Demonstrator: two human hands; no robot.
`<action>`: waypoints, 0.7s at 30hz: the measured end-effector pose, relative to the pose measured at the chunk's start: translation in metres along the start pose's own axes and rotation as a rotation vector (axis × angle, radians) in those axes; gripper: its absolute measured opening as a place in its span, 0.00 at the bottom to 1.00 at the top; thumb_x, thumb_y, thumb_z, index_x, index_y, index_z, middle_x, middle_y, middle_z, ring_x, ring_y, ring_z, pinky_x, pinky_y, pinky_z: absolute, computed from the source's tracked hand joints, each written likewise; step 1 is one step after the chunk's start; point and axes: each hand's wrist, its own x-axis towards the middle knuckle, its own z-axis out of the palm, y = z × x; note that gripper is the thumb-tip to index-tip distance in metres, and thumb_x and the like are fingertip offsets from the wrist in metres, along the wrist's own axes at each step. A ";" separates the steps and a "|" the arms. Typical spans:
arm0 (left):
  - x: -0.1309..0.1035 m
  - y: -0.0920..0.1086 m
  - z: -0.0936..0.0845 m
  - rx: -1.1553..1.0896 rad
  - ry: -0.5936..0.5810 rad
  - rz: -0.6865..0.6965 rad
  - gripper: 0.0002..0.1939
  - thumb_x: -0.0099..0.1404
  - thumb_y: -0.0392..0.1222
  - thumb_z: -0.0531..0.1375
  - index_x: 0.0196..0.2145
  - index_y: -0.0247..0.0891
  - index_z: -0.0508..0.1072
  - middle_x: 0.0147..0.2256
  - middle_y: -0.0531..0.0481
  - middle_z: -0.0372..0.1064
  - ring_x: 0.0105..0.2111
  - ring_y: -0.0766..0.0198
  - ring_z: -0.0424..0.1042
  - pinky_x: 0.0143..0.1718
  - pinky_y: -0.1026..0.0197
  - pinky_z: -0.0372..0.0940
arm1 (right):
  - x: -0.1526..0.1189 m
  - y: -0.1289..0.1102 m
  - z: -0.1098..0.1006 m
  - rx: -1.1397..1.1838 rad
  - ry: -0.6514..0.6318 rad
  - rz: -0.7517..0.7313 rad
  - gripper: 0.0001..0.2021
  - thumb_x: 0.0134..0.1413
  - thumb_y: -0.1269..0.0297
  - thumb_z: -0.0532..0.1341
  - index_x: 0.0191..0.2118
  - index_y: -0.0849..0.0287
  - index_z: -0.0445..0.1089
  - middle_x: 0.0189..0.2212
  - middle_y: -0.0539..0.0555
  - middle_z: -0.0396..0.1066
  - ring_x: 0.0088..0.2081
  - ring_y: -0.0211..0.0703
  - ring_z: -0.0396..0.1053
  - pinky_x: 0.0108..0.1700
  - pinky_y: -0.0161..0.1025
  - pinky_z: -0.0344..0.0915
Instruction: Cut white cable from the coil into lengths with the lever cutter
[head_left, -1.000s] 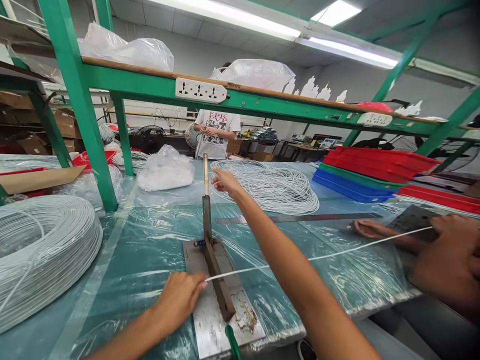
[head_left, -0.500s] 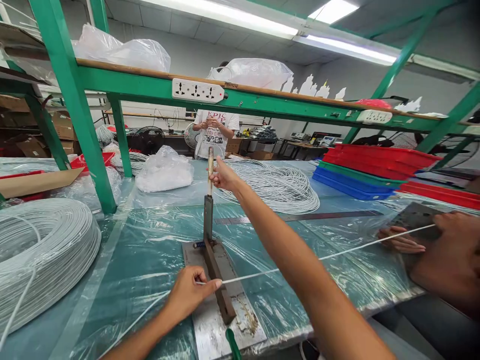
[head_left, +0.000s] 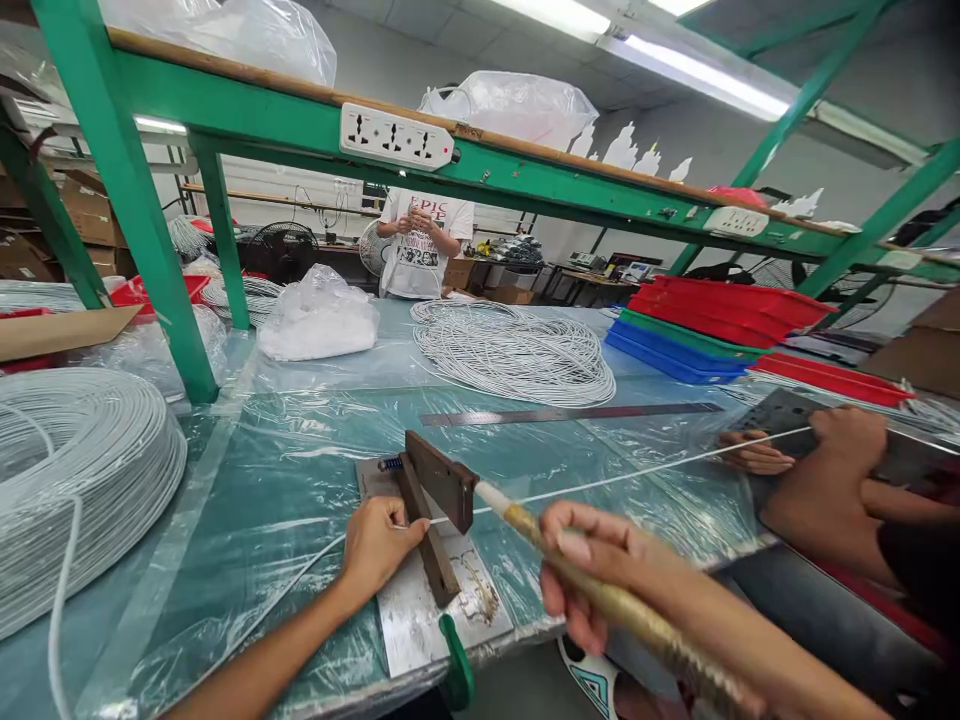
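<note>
My left hand pinches a thin white cable at the left side of a hand lever cutter. My right hand has its fingers curled round the cutter's long, worn lever handle, slightly blurred. The handle slants down toward me, and the dark metal lever arm is tilted over the lower bar. The cable passes across the bar and beneath the arm, then runs taut to the right. The cutter's metal base plate lies near the table edge.
At the right, a co-worker's hand holds the cable's far end. A large cable coil lies left, a looser coil behind. A steel ruler and stacked trays lie beyond. A green-handled clamp grips the front edge.
My right hand has swung the lever handle down toward me from upright, lowering the arm over the cable. My left hand stays at the bar, pinching the cable. The view has shifted slightly.
</note>
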 end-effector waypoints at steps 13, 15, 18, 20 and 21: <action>-0.002 0.001 -0.001 0.042 -0.002 0.040 0.21 0.52 0.49 0.58 0.14 0.38 0.52 0.14 0.59 0.46 0.18 0.70 0.48 0.22 0.65 0.40 | -0.006 0.068 0.022 0.010 0.113 0.235 0.27 0.40 0.52 0.60 0.46 0.56 0.51 0.13 0.38 0.52 0.07 0.26 0.43 0.08 0.26 0.40; -0.002 0.002 -0.001 0.032 -0.003 0.040 0.20 0.52 0.48 0.58 0.14 0.38 0.52 0.14 0.59 0.45 0.18 0.70 0.47 0.22 0.65 0.40 | -0.007 0.072 0.020 -0.041 0.122 0.156 0.25 0.44 0.51 0.59 0.45 0.57 0.51 0.14 0.37 0.49 0.07 0.27 0.42 0.08 0.27 0.39; -0.004 0.002 -0.001 0.005 0.003 0.048 0.21 0.52 0.48 0.58 0.14 0.38 0.51 0.15 0.59 0.45 0.18 0.70 0.47 0.22 0.65 0.40 | -0.010 0.077 0.020 -0.042 0.119 0.126 0.23 0.47 0.52 0.57 0.45 0.56 0.50 0.15 0.38 0.48 0.08 0.27 0.43 0.10 0.29 0.39; -0.005 0.000 -0.001 -0.024 0.009 0.058 0.21 0.52 0.48 0.58 0.14 0.38 0.50 0.15 0.59 0.45 0.18 0.71 0.46 0.22 0.65 0.40 | -0.009 0.086 0.021 -0.068 0.151 0.091 0.20 0.47 0.53 0.57 0.44 0.56 0.53 0.16 0.40 0.49 0.11 0.28 0.46 0.14 0.28 0.43; -0.006 -0.001 0.000 -0.041 0.014 0.061 0.21 0.52 0.48 0.58 0.14 0.38 0.50 0.15 0.59 0.44 0.18 0.71 0.46 0.22 0.65 0.40 | -0.008 0.093 0.022 -0.105 0.189 0.059 0.19 0.46 0.53 0.58 0.42 0.56 0.56 0.17 0.41 0.50 0.14 0.29 0.48 0.16 0.28 0.46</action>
